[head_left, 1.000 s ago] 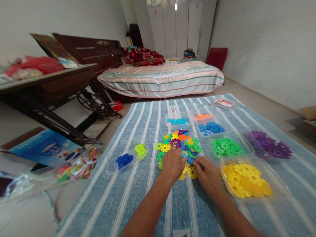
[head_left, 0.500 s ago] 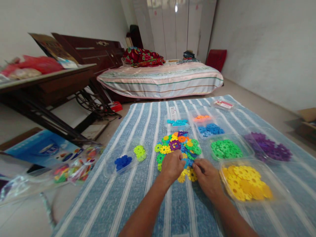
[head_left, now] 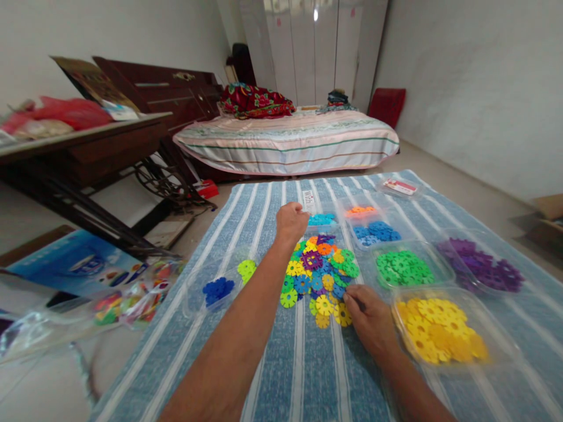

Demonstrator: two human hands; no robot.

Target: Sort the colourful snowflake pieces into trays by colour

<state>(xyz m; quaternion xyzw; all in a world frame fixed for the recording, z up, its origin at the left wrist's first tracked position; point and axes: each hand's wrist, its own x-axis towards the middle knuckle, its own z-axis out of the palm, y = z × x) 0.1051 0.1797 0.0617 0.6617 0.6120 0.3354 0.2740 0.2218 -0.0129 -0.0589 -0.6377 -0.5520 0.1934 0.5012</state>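
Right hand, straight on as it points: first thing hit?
Likely the mixed pile of flower-shaped discs, at its near right edge; whether the right hand touches it is unclear.

Only legible text: "With", on the striped cloth [head_left: 229, 234].

Dark letters, turned sideways, on a white patch [head_left: 308, 201] near the cloth's far edge; anything after that word is too unclear to make out. Blue box [head_left: 53, 266] at left carries a pale logo [head_left: 87, 266], too blurred to read. Red-and-white label [head_left: 400, 187] on the clear container [head_left: 417, 193], far right: print too small.
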